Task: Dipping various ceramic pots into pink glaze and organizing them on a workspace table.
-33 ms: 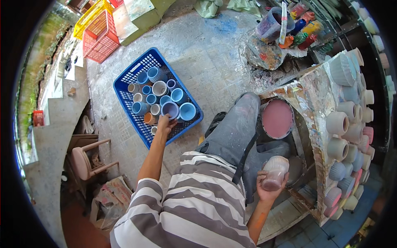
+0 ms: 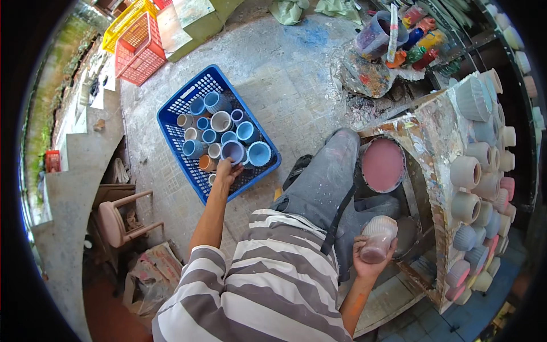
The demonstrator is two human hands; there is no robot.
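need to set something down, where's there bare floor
Bare floor lies between the blue basket and the paint-splattered disc, and between basket and pink stool. Crowded: the basket's middle, packed with pots, and the pot-lined worktable at right.

The person [image 2: 268,268] wears a grey-and-white striped short-sleeved cloth shirt [image 2: 250,302] and pale-specked grey trousers [image 2: 325,176]; orange smears the right forearm [image 2: 358,303].

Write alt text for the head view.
A left hand touches a lavender pot in a blue basket of pots; the right hand holds a ribbed pot. On the right are pink liquid and more pots.
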